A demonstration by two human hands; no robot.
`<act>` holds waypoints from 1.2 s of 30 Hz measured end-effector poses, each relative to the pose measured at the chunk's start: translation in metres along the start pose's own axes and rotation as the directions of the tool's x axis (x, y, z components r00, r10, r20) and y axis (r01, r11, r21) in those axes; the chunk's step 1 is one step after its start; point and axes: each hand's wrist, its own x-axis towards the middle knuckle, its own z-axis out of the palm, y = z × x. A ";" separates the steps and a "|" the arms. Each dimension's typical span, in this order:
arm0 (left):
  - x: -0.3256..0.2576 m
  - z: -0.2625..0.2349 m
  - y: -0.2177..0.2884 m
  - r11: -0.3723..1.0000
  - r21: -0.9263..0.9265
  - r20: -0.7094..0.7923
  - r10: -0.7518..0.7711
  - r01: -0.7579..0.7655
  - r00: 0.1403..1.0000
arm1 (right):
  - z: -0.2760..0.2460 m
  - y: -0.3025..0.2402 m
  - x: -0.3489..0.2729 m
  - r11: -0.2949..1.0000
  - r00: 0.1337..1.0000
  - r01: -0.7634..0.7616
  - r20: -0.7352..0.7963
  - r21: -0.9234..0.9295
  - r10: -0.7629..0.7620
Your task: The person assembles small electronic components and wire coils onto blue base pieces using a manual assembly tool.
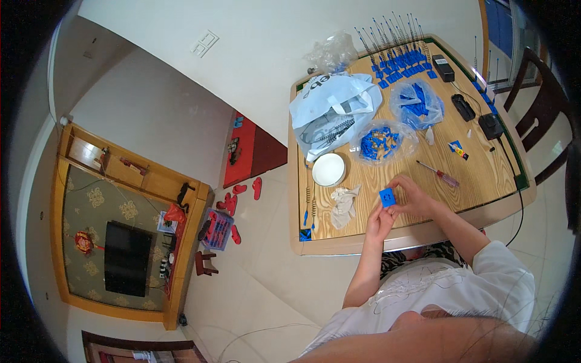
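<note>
Over the near edge of the table, a small blue square plastic piece (387, 197) is held up between my two hands. My left hand (380, 223) is closed on its lower side, and my right hand (410, 195) grips it from the right and above. The fingertips partly cover the piece. A screwdriver (439, 173) with a reddish clear handle lies just beyond my right hand. To the left of my hands is a crumpled white cloth or glove (345, 207). A clear bag of small blue and brass-coloured parts (382, 144) lies farther off.
A white bowl (329, 170) stands left, beside a large pale-blue bag (331, 109) of springs. Behind are another bag of blue parts (416, 104) and several blue pieces with upright springs (400, 65). At right are black devices (463, 107), a cable and a chair (540, 115).
</note>
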 end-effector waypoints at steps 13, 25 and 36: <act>-0.005 0.017 0.009 0.112 0.980 0.047 0.666 -0.162 0.745 | -0.012 0.045 0.002 0.923 0.995 -0.060 -0.095 -0.379 0.026; -0.009 0.028 0.006 0.064 0.981 0.087 0.696 -0.182 0.712 | -0.013 0.041 0.000 0.922 0.995 -0.046 -0.095 -0.385 0.010; -0.009 0.022 0.004 -0.237 0.968 0.225 0.664 -0.084 0.713 | -0.014 0.066 -0.013 0.932 0.806 -0.334 -0.470 0.142 0.360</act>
